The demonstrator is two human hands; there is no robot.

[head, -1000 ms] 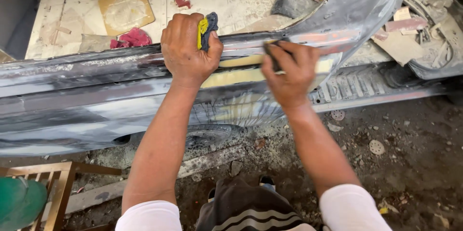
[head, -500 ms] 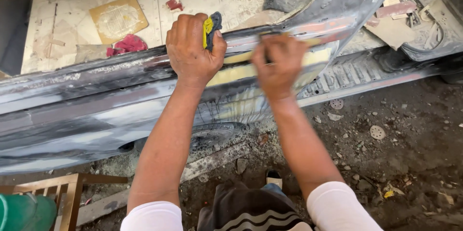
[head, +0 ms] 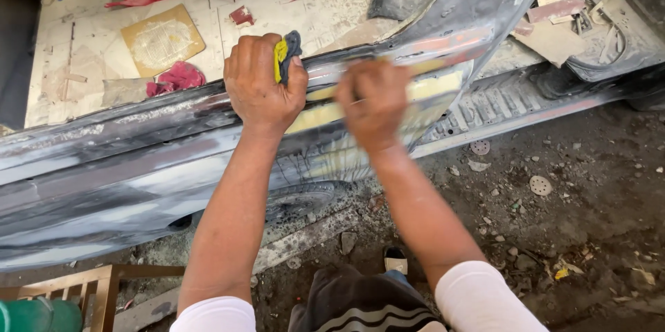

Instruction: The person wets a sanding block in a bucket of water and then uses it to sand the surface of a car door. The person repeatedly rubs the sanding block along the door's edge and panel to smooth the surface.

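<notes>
A long grey, scuffed car body panel point(head: 125, 166) lies across the view, with a pale yellow filler patch point(head: 436, 88) on its upper edge. My left hand point(head: 260, 82) rests on the panel's top edge, closed around a yellow and dark blue sponge point(head: 285, 51). My right hand point(head: 374, 100) is blurred by motion and presses flat on the filler patch; whatever lies under the palm is hidden.
Behind the panel a dusty board point(head: 90, 62) holds a sandpaper sheet point(head: 163, 41) and red rags point(head: 176, 77). Scrap pieces and cables point(head: 589, 20) lie at the top right. Round sanding discs point(head: 540, 185) litter the dirt floor. A wooden frame point(head: 83, 290) stands at the bottom left.
My right hand has slid left along the filler patch, towards my left hand. The left hand keeps its grip on the sponge in the same place.
</notes>
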